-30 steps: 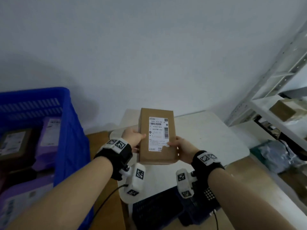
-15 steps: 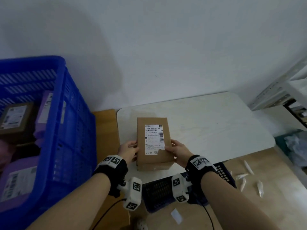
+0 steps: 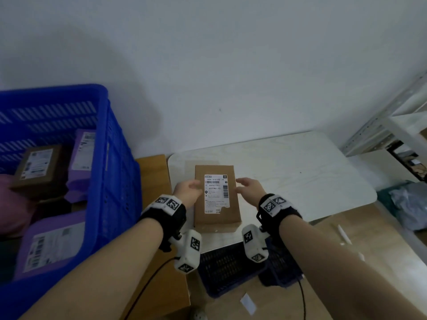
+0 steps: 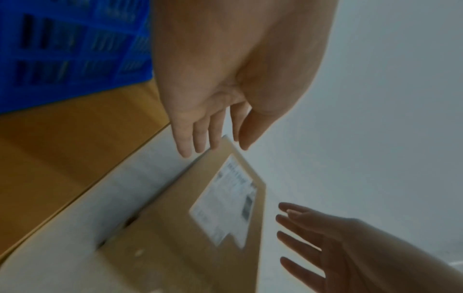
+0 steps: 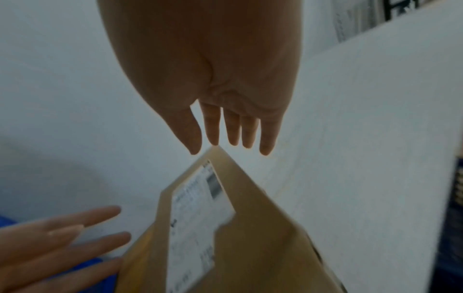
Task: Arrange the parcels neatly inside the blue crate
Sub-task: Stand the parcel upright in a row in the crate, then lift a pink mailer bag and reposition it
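A brown cardboard parcel [image 3: 216, 197] with a white shipping label lies flat on the white table [image 3: 288, 167]. My left hand [image 3: 188, 189] hovers at its left edge with fingers straight, holding nothing. My right hand [image 3: 248, 187] is at its right edge, also with fingers spread and empty. The wrist views show the same parcel [image 4: 200, 228] [image 5: 225, 228] below the extended fingers of the left hand [image 4: 213, 136] and the right hand [image 5: 230, 134]. The blue crate [image 3: 111, 172] stands at the left, with brown and purple parcels [image 3: 53, 245] inside.
A wooden surface [image 3: 152, 172] lies between the crate and the table. A dark blue basket [image 3: 231, 269] sits under the table's near edge. Metal shelving [image 3: 388, 130] stands at the right, with a plastic bag [image 3: 409, 204] below it. Paper scraps lie on the floor.
The parcel went from held up in both hands to lying flat on the white table. Both hands have let go and opened beside it.
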Available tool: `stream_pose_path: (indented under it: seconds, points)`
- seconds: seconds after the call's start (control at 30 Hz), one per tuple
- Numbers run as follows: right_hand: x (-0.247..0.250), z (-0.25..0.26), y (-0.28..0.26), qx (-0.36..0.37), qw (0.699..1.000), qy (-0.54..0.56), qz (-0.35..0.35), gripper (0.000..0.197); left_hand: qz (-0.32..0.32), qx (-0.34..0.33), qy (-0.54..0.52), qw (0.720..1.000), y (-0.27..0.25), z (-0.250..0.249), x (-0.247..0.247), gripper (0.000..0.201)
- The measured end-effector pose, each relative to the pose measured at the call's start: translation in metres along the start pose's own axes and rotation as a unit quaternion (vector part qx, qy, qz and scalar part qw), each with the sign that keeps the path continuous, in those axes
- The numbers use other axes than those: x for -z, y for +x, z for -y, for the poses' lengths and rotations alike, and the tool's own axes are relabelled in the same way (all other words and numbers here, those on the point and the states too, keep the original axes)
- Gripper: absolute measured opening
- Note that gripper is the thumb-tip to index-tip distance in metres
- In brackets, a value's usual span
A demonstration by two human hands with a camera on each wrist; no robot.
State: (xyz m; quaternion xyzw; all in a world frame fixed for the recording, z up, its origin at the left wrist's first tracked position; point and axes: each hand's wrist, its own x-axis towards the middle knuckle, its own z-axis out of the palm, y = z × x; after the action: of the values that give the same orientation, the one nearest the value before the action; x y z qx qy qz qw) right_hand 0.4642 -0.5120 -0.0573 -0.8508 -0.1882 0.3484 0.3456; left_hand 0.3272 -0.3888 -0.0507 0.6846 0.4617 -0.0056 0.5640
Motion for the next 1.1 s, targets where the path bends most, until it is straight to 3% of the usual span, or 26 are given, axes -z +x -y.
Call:
stream_pose_path:
  seconds: [0.17,0.33,0.47,0.57,0.77,0.93,1.1]
  points:
    - [0.026,0.080,-0.012,0.082,0.989,-0.125,0.015,0.041,-0.022,-0.098,0.144,0.985,-0.016,-0.061,0.053,0.036]
    - [0.024,0.177,-0.029,0.161,0.962,-0.218,-0.022,0.039,-0.071,-0.180,0.290,0.937,-0.051,-0.117,0.134,0.038]
    - [-0.005,0.254,-0.051,0.243,0.943,-0.227,-0.025,0.037,-0.148,-0.207,0.359,0.898,-0.084,-0.129,0.215,0.038]
    - [-0.045,0.301,-0.069,0.304,0.922,-0.239,-0.007,0.036,-0.193,-0.186,0.397,0.878,-0.107,-0.112,0.276,0.036]
    - [-0.144,0.369,-0.100,0.374,0.889,-0.259,0.044,0.032,-0.231,-0.097,0.411,0.876,-0.132,-0.045,0.381,0.036]
    - [-0.243,0.393,-0.112,0.373,0.879,-0.283,0.093,0.029,-0.204,-0.064,0.420,0.882,-0.130,0.020,0.447,0.034]
    - [-0.341,0.389,-0.117,0.312,0.875,-0.336,0.156,0.035,-0.154,-0.035,0.433,0.888,-0.111,0.089,0.496,0.039]
